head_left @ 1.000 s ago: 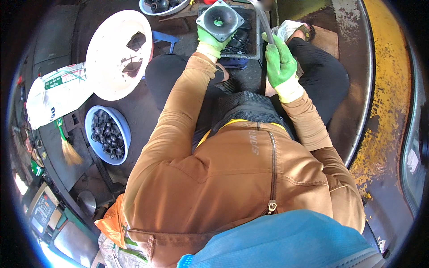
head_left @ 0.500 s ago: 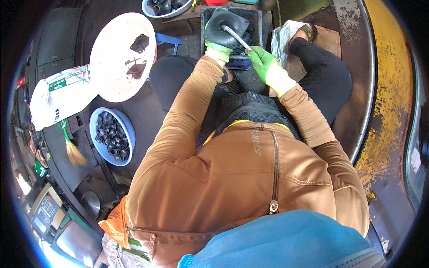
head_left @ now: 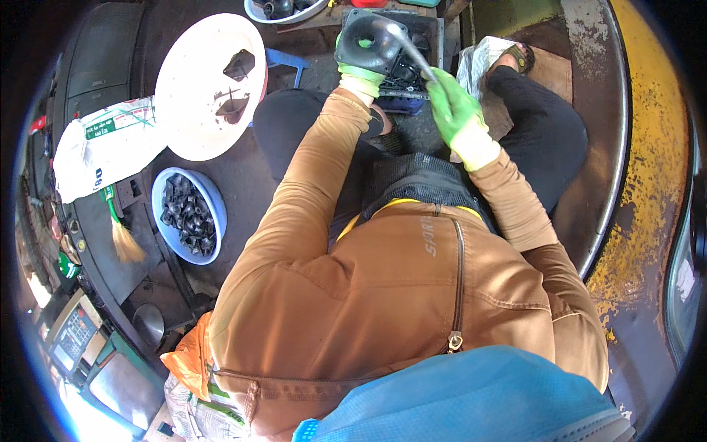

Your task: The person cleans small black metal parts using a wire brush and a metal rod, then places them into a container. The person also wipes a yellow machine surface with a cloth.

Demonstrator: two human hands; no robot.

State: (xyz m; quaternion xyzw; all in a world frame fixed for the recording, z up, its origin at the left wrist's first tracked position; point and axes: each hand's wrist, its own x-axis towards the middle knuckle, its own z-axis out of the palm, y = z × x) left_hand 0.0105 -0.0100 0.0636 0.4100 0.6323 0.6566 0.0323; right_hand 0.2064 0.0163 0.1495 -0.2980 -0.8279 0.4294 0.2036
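In my gloved left hand [head_left: 359, 76] I grip a black rubber-looking part [head_left: 361, 56] with a square flange and a round hollow in its middle. A green patch of glove shows through that hollow. My gloved right hand [head_left: 455, 109] is closed around a slim silvery metal tool [head_left: 418, 56], whose far end is blurred and stands just right of the hollow. Its exact kind is hard to make out. Below and behind the part is a dark crate [head_left: 440, 46] with small black pieces in it.
Left of me stands a big white basin [head_left: 184, 88] with dark pieces inside. Nearer is a blue basin [head_left: 215, 210] full of black parts, and another basin [head_left: 309, 16] stands at the back. A white sack [head_left: 118, 158] and a broom [head_left: 127, 239] lie far left. A yellow worn panel [head_left: 648, 162] bounds the right.
The metal tool has come out of the part's hollow, its tip now up and to the right. The part has tilted to show its hollow more. My right hand shifted slightly right.
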